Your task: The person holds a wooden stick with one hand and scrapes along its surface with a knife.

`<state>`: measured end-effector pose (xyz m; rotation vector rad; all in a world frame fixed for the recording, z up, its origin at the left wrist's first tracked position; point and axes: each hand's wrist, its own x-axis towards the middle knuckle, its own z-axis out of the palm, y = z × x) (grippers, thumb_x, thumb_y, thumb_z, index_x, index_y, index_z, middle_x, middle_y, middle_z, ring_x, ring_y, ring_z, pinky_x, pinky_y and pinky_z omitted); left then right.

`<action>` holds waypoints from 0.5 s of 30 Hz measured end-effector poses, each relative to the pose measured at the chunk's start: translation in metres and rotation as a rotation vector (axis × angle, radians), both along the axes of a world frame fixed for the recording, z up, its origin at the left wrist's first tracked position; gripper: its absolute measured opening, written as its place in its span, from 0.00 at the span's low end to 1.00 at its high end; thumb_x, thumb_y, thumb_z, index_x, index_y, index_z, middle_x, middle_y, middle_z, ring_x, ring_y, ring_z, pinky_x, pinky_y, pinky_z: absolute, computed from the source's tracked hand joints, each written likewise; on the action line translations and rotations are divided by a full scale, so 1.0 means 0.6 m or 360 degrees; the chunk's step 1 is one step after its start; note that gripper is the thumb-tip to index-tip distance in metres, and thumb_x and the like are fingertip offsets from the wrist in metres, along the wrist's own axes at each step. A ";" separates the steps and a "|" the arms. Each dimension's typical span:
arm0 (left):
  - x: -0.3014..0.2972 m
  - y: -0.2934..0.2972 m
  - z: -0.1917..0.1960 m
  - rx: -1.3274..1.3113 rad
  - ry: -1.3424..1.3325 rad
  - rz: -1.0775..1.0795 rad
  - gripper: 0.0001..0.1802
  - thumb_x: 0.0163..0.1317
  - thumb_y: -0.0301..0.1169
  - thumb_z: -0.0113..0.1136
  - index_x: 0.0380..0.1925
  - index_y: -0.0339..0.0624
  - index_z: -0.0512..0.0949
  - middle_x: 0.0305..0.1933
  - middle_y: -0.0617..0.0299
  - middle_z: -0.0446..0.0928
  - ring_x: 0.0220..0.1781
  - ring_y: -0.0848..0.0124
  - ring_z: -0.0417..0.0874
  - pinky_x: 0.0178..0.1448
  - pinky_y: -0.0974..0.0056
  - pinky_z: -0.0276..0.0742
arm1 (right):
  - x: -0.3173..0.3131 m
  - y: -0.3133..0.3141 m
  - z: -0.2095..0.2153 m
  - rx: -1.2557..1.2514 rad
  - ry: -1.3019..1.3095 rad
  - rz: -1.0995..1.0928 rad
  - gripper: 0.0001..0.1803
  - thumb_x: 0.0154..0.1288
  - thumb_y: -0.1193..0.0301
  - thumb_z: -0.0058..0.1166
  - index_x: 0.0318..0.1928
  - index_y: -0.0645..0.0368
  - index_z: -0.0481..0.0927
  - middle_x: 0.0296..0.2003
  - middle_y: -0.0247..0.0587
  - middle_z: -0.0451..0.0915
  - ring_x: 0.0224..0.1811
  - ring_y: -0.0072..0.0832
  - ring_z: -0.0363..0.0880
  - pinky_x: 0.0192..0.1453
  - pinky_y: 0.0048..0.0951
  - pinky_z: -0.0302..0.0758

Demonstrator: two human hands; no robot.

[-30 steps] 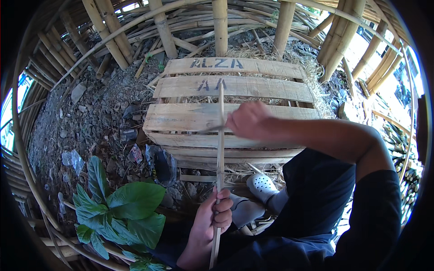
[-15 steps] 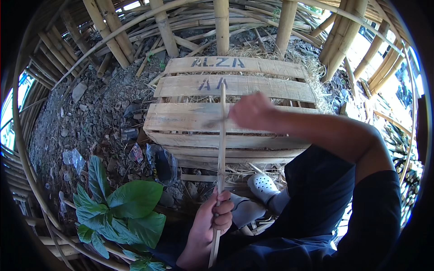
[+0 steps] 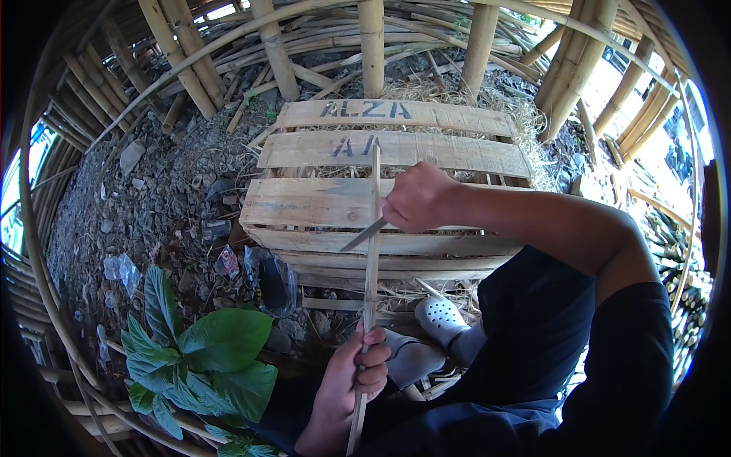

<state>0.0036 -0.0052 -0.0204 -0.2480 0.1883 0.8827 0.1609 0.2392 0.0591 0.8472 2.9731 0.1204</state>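
My left hand (image 3: 356,367) is closed round the lower part of a long, thin bamboo strip (image 3: 372,282), which stands out away from me over a slatted wooden crate (image 3: 304,204). In my right hand (image 3: 421,198) is a knife (image 3: 364,234), its handle hidden by my fist. The blade points down to the left and crosses the strip above the crate's near edge. From this view I cannot tell how deep the blade sits against the strip.
Broad green leaves (image 3: 221,343) rise at the lower left. Bamboo posts (image 3: 373,49) stand behind the crate, with cut strips piled beyond them. Rubble and plastic litter (image 3: 122,270) cover the ground on the left. My feet wear pale clogs (image 3: 442,320) in front of the crate.
My right hand, blurred before, has come slightly nearer to me along the strip with the knife. My left hand keeps its grip in the same place.
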 end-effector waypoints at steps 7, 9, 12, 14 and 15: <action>0.000 -0.002 0.001 0.0013 -0.0067 0.0004 0.15 0.74 0.47 0.38 0.32 0.53 0.63 0.19 0.77 0.50 0.12 0.87 0.42 0.13 0.76 0.37 | 0.002 0.013 0.003 -0.0014 -0.0163 -0.0049 0.26 0.67 0.58 0.38 0.17 0.59 0.77 0.19 0.50 0.78 0.23 0.47 0.79 0.34 0.45 0.78; 0.000 0.001 0.003 0.0036 -0.0025 -0.0016 0.15 0.74 0.47 0.38 0.32 0.53 0.63 0.19 0.77 0.50 0.12 0.86 0.43 0.13 0.76 0.37 | 0.017 0.039 -0.007 -0.0012 -0.0099 0.0062 0.26 0.67 0.59 0.38 0.17 0.60 0.77 0.19 0.51 0.79 0.23 0.48 0.79 0.34 0.46 0.78; 0.005 0.002 0.003 0.0026 -0.0005 -0.0023 0.15 0.74 0.47 0.37 0.32 0.53 0.63 0.19 0.77 0.50 0.12 0.86 0.43 0.13 0.76 0.37 | 0.038 0.068 -0.015 0.0135 0.0227 -0.0471 0.26 0.65 0.61 0.41 0.12 0.60 0.73 0.13 0.50 0.74 0.19 0.49 0.76 0.31 0.47 0.77; 0.000 0.005 0.002 0.0045 0.0081 0.0006 0.16 0.75 0.48 0.36 0.31 0.54 0.63 0.19 0.77 0.50 0.12 0.86 0.43 0.13 0.76 0.37 | 0.021 0.044 -0.019 0.0110 0.0188 -0.0224 0.26 0.66 0.61 0.41 0.12 0.60 0.73 0.14 0.50 0.75 0.19 0.49 0.76 0.31 0.47 0.76; 0.000 0.003 0.005 0.0043 0.0081 0.0016 0.16 0.75 0.48 0.36 0.31 0.54 0.63 0.19 0.77 0.50 0.12 0.86 0.43 0.13 0.76 0.37 | 0.016 0.040 -0.021 0.0089 0.0149 0.0011 0.26 0.66 0.62 0.40 0.12 0.60 0.73 0.14 0.51 0.75 0.19 0.49 0.76 0.30 0.48 0.76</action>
